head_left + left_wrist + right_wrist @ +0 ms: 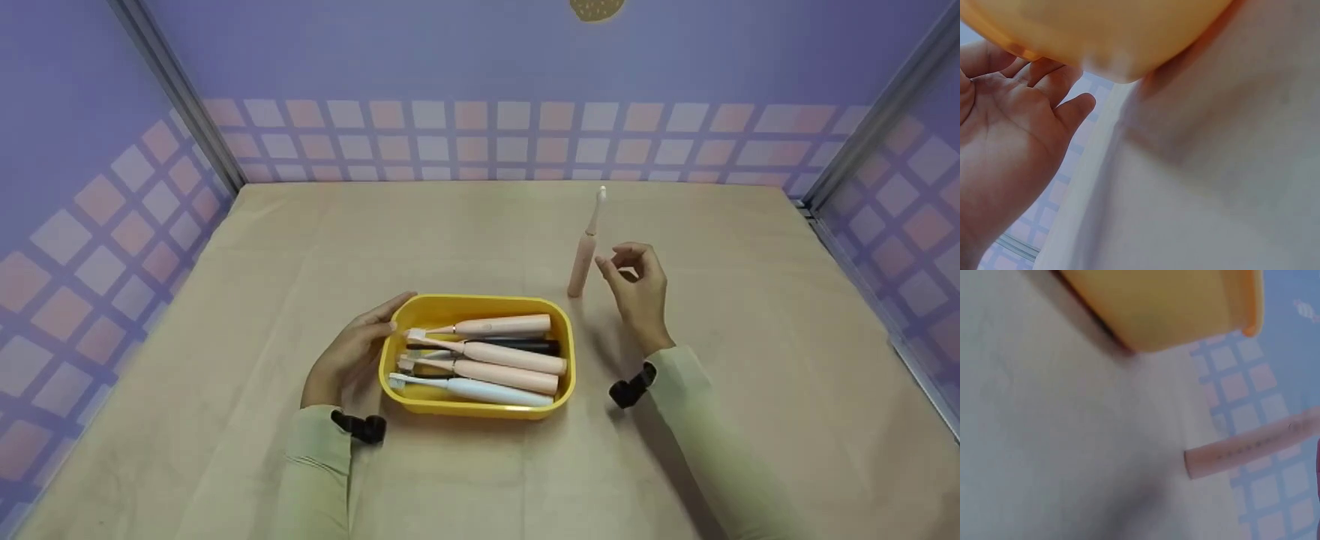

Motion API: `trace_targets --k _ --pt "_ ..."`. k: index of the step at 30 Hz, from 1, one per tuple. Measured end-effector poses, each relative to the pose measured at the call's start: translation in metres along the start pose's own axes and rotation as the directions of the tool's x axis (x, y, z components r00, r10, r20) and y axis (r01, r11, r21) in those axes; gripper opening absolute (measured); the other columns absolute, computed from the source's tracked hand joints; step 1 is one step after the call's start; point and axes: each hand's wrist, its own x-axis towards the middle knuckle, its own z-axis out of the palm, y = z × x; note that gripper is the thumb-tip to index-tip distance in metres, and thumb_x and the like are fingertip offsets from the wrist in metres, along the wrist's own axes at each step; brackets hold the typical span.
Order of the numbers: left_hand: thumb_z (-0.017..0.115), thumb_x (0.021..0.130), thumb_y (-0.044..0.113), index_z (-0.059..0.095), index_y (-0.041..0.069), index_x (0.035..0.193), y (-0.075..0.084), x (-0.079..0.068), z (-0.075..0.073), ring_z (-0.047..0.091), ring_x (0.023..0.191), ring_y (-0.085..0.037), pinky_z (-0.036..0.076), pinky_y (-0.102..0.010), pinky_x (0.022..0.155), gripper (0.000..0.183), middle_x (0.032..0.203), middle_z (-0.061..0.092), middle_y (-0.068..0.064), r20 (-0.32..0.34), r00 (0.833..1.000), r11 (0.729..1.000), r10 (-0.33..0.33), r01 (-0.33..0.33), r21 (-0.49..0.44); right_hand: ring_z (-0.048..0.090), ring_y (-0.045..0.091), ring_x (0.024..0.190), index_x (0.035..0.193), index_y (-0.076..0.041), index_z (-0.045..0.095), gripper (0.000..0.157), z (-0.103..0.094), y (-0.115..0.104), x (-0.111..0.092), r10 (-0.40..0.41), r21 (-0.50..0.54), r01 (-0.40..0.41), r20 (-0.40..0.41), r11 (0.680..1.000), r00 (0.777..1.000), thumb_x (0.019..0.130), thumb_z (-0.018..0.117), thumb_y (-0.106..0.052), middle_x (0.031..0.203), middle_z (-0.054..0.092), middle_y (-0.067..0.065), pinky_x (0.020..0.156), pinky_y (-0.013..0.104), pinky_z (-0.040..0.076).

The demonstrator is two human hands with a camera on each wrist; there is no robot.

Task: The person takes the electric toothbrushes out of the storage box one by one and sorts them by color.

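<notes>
A pink electric toothbrush (583, 262) stands upright on the table, brush head up, leaning slightly. Just right of its handle is my right hand (637, 289), thumb and fingers loosely curved with nothing between them. The lower handle (1247, 450) of that toothbrush also shows in the right wrist view. A yellow bin (480, 409) sits before me, and my left hand (356, 349) holds its left end at the rim. In the left wrist view, the fingers (1053, 79) bend against the bin's outer wall. Inside lie several electric toothbrushes (506, 371): pink, pale blue and dark ones.
A beige cloth (450, 480) covers the table. Purple walls with pink and white squares (514, 124) enclose it at the back and both sides, with metal posts (180, 97) at the corners. A black band with a small device (634, 385) sits on each wrist.
</notes>
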Motion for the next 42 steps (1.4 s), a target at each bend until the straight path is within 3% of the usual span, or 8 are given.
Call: trace_targets --k 4,11,16,21,27,32,37,42 --pt "0.041 0.098 0.006 0.026 0.012 0.153 0.001 0.0 0.0 0.027 0.145 -0.024 0.04 -0.021 0.106 0.057 0.159 0.025 -0.007 -0.004 1.0 1.0 -0.007 0.007 -0.021 0.057 0.004 0.077 0.105 0.013 0.057 0.025 0.003 -0.005 -0.001 -0.044 0.016 0.043 0.03 0.999 0.999 0.085 0.067 0.001 0.086 0.057 -0.002 0.072 0.016 0.05" --pt "0.041 0.098 0.005 0.025 0.012 0.153 -0.001 0.001 -0.001 0.023 0.147 -0.021 0.035 -0.023 0.11 0.058 0.16 0.024 -0.005 -0.005 1.0 1.0 -0.015 0.015 -0.018 0.059 0.004 0.084 0.109 0.009 0.06 0.027 0.008 -0.002 -0.003 -0.067 -0.021 0.072 0.169 0.997 0.983 0.086 0.068 -0.003 0.101 0.063 0.019 0.074 0.016 0.052" --pt "0.041 0.098 0.005 0.025 0.011 0.153 -0.002 0.001 -0.001 0.02 0.147 -0.019 0.029 -0.028 0.115 0.058 0.16 0.023 -0.004 -0.01 1.0 1.0 -0.014 0.014 -0.002 0.062 0.006 0.085 0.111 0.003 0.064 0.027 0.011 0.001 -0.004 -0.071 -0.028 0.083 0.291 0.996 0.954 0.087 0.068 -0.008 0.099 0.065 0.016 0.075 0.017 0.054" --pt "0.041 0.098 0.006 0.026 0.012 0.153 -0.001 0.001 0.0 0.02 0.148 -0.019 0.024 -0.034 0.117 0.058 0.16 0.023 -0.004 -0.011 1.0 1.0 -0.014 0.014 0.004 0.063 0.01 0.088 0.115 -0.002 0.065 0.029 0.013 -0.005 -0.006 -0.052 -0.062 0.086 0.418 0.994 0.907 0.088 0.068 -0.011 0.1 0.067 0.013 0.078 0.019 0.055" --pt "0.04 0.099 0.006 0.024 0.01 0.153 0.0 0.001 -0.001 0.017 0.148 -0.018 0.028 -0.026 0.115 0.057 0.161 0.021 -0.005 0.003 1.0 1.0 0.003 -0.003 0.021 0.065 0.02 0.095 0.12 -0.004 0.065 0.033 0.016 -0.012 -0.008 -0.043 -0.108 0.124 0.561 0.986 0.826 0.088 0.068 -0.014 0.107 0.067 0.017 0.085 0.029 0.056" --pt "0.039 0.1 0.006 0.023 0.009 0.154 0.0 0.0 -0.002 0.016 0.148 -0.019 0.034 -0.017 0.109 0.057 0.161 0.019 -0.006 0.02 1.0 0.999 0.024 -0.024 0.027 0.066 0.027 0.101 0.123 -0.003 0.063 0.035 0.019 -0.019 -0.008 -0.026 -0.121 0.148 0.683 0.982 0.73 0.089 0.067 -0.013 0.115 0.066 0.017 0.09 0.041 0.055" --pt "0.04 0.099 0.006 0.023 0.009 0.154 -0.001 0.001 -0.002 0.018 0.148 -0.021 0.034 -0.019 0.11 0.057 0.161 0.019 -0.007 0.016 1.0 0.999 0.02 -0.021 0.042 0.065 0.029 0.104 0.123 -0.001 0.063 0.034 0.023 -0.026 -0.006 -0.005 -0.144 0.185 0.776 0.972 0.63 0.09 0.066 -0.011 0.117 0.065 0.019 0.091 0.045 0.054" --pt "0.041 0.098 0.006 0.022 0.007 0.153 -0.002 0.002 -0.003 0.019 0.147 -0.025 0.036 -0.019 0.108 0.059 0.161 0.018 -0.008 0.014 1.0 1.0 0.013 -0.014 0.016 0.063 0.033 0.107 0.123 0.004 0.061 0.035 0.027 -0.029 -0.005 0.024 -0.179 0.218 0.821 0.959 0.571 0.089 0.064 -0.004 0.119 0.063 0.022 0.094 0.052 0.051"
